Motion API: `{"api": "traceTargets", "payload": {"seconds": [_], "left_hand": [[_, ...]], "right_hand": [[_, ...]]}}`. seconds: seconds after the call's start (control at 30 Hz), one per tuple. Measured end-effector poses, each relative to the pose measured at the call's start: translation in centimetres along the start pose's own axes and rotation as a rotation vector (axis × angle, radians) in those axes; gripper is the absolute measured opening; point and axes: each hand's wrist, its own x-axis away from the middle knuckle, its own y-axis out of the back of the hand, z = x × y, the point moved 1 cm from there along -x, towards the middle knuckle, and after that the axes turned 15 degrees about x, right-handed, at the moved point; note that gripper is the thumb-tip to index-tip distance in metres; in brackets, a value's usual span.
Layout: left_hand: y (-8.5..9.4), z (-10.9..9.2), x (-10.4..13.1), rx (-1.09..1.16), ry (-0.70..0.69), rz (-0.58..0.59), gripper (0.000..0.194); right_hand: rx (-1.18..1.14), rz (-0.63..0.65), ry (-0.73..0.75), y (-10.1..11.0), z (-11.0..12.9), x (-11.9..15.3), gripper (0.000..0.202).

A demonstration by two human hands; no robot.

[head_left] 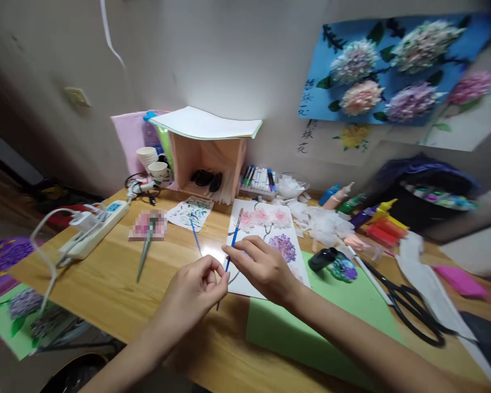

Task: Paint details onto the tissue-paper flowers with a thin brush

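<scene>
My left hand [200, 284] pinches the lower handle of a slim blue paintbrush [234, 238] between thumb and fingertips. Higher up the same handle, the fingers of my right hand [265, 267] are closed on it. The brush stands at a slant, bristles up, in front of a white sheet [247, 278] with pink and purple flowers and dark stems. Another blue paintbrush [195, 237] lies to the left, its tip on a paint-stained paper [202, 208]. Under my right forearm is a green sheet [278, 327].
Left are a power strip [94, 232] with cables and a grey-green pointed tool [144, 254]. A pink box [180, 164], markers [259, 179] and crumpled white tissue [325, 221] stand behind. Right lie a black bottle [321, 260], black scissors [413, 308] and paint bottles [352, 204].
</scene>
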Motion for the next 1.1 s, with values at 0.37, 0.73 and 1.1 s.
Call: {"api": "traceTargets", "payload": {"seconds": [0.37,0.73,1.1], "left_hand": [[-4.9,3.1,-7.2,0.016,-0.409,-0.117,0.033],[-3.4,6.8,-9.4,-0.173,-0.404,-0.325,0.031],[-3.8,6.9,-9.7,-0.077,-0.369,-0.313,0.032]], "right_hand": [[-0.24,-0.201,-0.845,10.0,-13.7,4.9,0.034],[0.044,0.278,-0.556,5.5,-12.2,4.8,0.021],[0.081,0.377,-0.493,3.1,-12.1,5.6,0.021]]}}
